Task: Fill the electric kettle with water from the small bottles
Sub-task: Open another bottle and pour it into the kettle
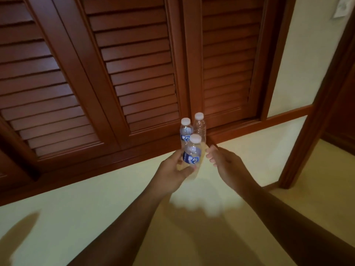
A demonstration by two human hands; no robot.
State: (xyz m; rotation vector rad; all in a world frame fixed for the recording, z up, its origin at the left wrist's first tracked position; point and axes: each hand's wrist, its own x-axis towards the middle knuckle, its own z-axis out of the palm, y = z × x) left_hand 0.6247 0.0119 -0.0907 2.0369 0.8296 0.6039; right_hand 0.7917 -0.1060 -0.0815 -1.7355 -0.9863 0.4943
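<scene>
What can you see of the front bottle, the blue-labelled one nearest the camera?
The small clear plastic bottle with a blue label stands roughly upright, its white screw cap on. The left hand holds its lower half, thumb across the front. Close behind it sit two similar capped bottles, apparently touching it. The right hand is beside it, contact unclear. Its water level cannot be read; the picture is slightly blurred.

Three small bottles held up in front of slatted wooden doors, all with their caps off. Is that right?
Not quite. The head view shows all three bottles with their white caps on, not off. The rest holds: there are three of them, held up in front of the slatted wooden doors.
</scene>
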